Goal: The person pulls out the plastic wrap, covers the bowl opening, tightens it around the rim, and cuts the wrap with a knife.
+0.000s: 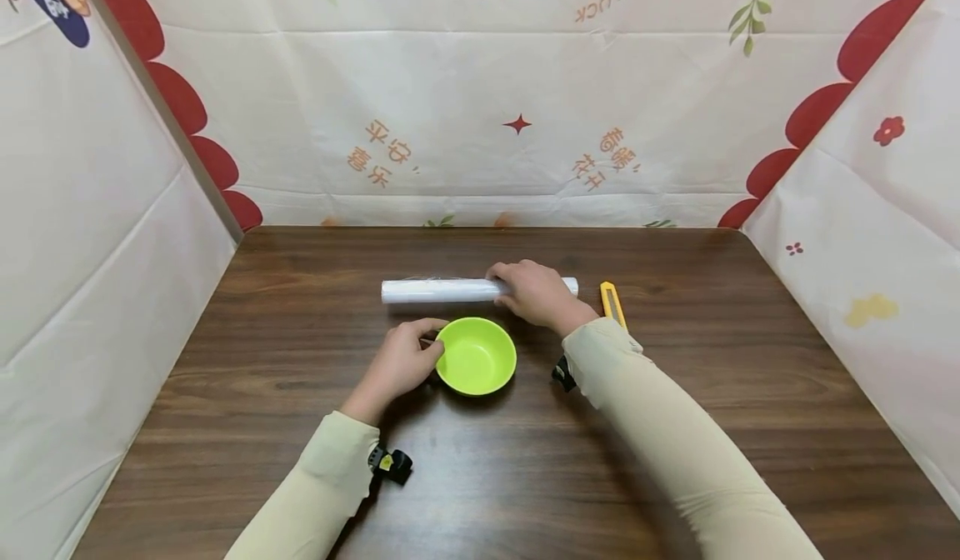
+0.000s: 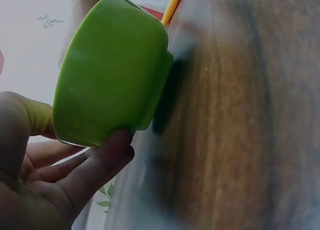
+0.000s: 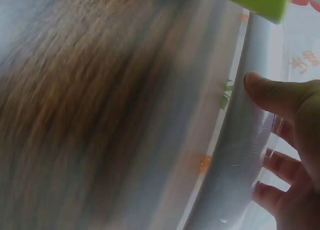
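Observation:
My left hand (image 1: 400, 360) pinches the left rim of a lime-green bowl (image 1: 476, 358), thumb at the rim and fingers along its outer wall. Seen from the left wrist, the bowl (image 2: 110, 69) shows its rounded side and foot, with a dark shadow beside the base. The bowl's inside holds nothing. Behind it, a white roll of plastic wrap (image 1: 438, 291) lies crosswise. My right hand (image 1: 536, 293) grips this roll near its right end. In the right wrist view the thumb is on one side of the roll (image 3: 240, 135) and the fingers on the other.
A yellow utility knife (image 1: 611, 302) lies right of the roll, partly hidden by the right sleeve. The brown wooden table (image 1: 300, 460) is enclosed at the back and sides by white printed cloth (image 1: 465, 110).

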Motion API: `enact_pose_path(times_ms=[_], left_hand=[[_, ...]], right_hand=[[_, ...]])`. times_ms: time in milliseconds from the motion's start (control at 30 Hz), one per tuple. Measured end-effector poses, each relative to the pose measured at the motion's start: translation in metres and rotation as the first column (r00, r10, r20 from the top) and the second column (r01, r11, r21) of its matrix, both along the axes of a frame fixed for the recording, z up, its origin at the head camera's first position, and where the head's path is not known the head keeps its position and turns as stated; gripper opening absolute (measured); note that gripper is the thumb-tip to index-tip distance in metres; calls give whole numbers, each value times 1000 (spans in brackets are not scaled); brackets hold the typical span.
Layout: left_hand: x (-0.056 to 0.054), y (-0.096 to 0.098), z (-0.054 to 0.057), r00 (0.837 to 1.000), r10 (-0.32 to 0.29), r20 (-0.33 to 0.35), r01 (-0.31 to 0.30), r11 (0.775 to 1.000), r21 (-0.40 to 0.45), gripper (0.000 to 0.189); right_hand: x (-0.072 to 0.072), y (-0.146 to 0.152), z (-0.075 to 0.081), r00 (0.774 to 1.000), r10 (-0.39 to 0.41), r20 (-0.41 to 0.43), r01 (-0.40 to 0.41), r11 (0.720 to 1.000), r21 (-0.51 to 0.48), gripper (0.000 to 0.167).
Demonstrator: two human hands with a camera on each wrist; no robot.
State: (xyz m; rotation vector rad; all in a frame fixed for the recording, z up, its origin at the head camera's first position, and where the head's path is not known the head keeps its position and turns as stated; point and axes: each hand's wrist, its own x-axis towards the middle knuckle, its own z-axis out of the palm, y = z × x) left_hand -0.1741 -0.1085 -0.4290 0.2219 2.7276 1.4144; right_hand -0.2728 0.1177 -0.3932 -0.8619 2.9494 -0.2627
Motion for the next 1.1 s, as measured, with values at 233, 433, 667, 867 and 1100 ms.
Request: enact_pose_path(times_ms=[233,433,667,867,1100], left_hand=[[2,4,0,1000,17,14,-18,999,41,30],[4,5,0,998,42,46,-44,998,42,30],[5,3,-4,995,59,77,-63,997,43,30],[4,1,-6,994,41,97,-50,995,86,29],[-17,-25,-6,984,170,-59,-167,985,54,36]], right_hand=[[-6,-10,-13,999,-9,50,9,1000,5,36],[-9,-13,-19,998,-21,55,20,1000,23,36],[-12,-15,-24,998,-22,65,20,999,26,37],[-13,-16,-25,998,-11,70,10,1000,14,38],[-13,-14,-28,998,-5,66,5,1000,8,38]])
